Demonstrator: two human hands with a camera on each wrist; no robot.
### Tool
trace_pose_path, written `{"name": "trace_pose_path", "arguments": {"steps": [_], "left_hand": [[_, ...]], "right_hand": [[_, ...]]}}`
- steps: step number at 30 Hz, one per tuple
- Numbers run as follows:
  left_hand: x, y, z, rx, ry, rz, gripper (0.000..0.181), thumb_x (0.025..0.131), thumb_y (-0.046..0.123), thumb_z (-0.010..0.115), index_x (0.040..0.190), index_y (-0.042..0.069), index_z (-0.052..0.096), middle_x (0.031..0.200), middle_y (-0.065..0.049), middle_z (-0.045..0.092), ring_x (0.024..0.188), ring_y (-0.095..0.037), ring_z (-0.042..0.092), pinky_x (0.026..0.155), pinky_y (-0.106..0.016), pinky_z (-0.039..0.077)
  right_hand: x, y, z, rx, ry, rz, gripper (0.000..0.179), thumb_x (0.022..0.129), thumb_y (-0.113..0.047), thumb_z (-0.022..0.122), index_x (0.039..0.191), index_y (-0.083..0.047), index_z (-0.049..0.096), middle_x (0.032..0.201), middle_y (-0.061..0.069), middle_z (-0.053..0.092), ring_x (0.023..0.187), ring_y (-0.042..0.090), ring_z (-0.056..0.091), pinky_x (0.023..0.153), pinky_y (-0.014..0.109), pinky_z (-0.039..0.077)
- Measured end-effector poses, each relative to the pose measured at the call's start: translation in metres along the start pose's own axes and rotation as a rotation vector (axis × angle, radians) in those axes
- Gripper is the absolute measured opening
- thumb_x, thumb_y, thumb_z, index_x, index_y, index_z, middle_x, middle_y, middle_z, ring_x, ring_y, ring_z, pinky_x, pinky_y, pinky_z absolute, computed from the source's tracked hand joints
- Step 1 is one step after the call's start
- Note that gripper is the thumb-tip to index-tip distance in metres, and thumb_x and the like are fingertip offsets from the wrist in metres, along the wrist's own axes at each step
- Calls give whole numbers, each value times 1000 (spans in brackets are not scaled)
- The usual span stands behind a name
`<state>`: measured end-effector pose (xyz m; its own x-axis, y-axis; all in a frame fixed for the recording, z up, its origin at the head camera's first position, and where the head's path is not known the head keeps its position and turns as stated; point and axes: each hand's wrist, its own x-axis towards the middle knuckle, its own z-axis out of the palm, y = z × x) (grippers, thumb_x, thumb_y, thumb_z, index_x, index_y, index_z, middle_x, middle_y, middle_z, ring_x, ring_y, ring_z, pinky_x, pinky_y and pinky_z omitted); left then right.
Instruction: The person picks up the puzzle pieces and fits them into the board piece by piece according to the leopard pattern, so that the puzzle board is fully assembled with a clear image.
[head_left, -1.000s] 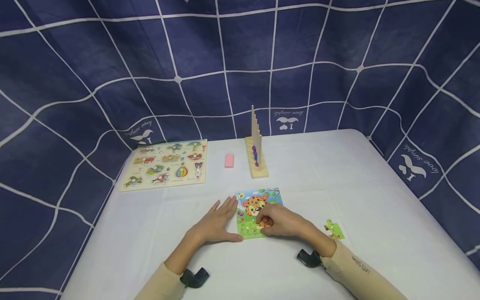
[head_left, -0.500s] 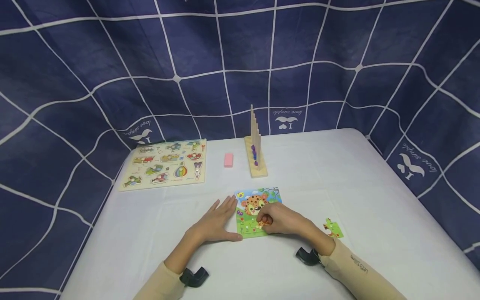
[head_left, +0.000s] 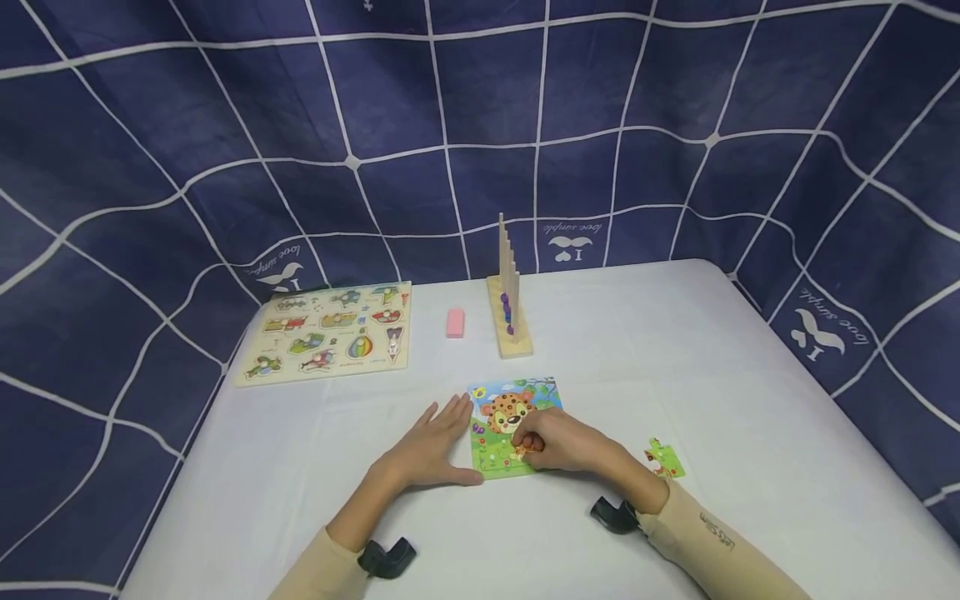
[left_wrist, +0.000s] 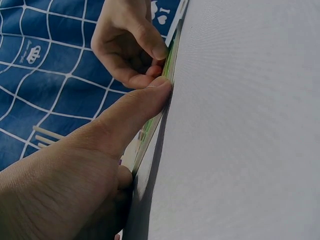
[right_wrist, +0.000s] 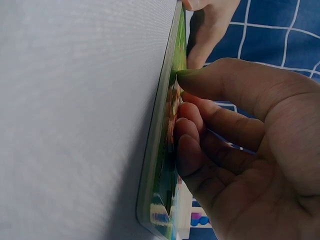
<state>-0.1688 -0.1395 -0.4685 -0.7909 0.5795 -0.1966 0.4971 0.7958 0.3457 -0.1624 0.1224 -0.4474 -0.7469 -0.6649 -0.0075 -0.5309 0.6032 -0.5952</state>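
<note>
A square jigsaw puzzle (head_left: 491, 460) with a cartoon leopard on green grass lies flat in front of me. Its lower part shows the green bare tray outline. My left hand (head_left: 431, 448) rests along the puzzle's left edge, fingers straight and spread, thumb at the near left corner. Over the lower right part, my right hand (head_left: 566, 442) has curled fingers and pinches a spotted orange puzzle piece (head_left: 521, 452) against the board; the fingers mostly hide it. In the right wrist view the right hand's thumb (right_wrist: 200, 82) and fingertips touch the puzzle surface. A loose green puzzle piece (head_left: 665, 460) lies right of the hand.
At the back left lies a wooden peg puzzle board (head_left: 375, 354) with vehicle shapes. A pink block (head_left: 455, 323) sits beside a wooden stand (head_left: 517, 346) with upright pegs and several blue and purple beads. A blue checked cloth (head_left: 600, 100) hangs behind the white table (head_left: 675, 350).
The right hand's fingers shift very slightly over the puzzle piece. The left hand stays at the puzzle's edge, and the loose piece lies where it was.
</note>
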Motion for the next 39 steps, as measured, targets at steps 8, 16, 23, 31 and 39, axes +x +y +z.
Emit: {"name": "trace_pose_path", "arguments": {"steps": [8,16,23,31,39], "left_hand": [[0,2,0,3,0,4,118,73,79,60,156,8,17,165,-4,8,154,-21,8,126,-47,9],[-1,2,-1,1,3,5,117,74,78,60,156,7,17,165,-5,8,154,-22,8,126,-48,8],[-1,1,-1,-3,-5,3,118,73,79,60,156,8,15,165,-5,7,154,-21,7,126,-47,7],[0,1,2,-14,8,12,119,72,80,60,156,8,17,165,-5,8,154,-22,8,126,-48,8],[-2,4,-2,-21,6,-3,119,72,79,62,156,8,17,165,-4,8,154,-21,8,126,-48,7]], "right_hand": [[-1,3,0,24,-2,-11,15,80,-5,71,95,-9,72,79,-5,62,66,-1,50,59,15,48],[-1,7,-5,42,9,-21,18,77,-7,74,94,-12,71,80,-5,63,68,1,53,60,15,49],[-8,5,-18,59,16,26,21,76,-11,78,95,-13,70,81,-4,65,71,6,55,61,16,49],[-27,9,-33,70,9,81,32,72,-12,83,100,-7,68,84,-1,64,75,10,56,63,18,50],[-57,23,-48,47,32,142,40,71,-18,86,106,-8,69,85,-2,62,75,9,52,63,18,47]]}}
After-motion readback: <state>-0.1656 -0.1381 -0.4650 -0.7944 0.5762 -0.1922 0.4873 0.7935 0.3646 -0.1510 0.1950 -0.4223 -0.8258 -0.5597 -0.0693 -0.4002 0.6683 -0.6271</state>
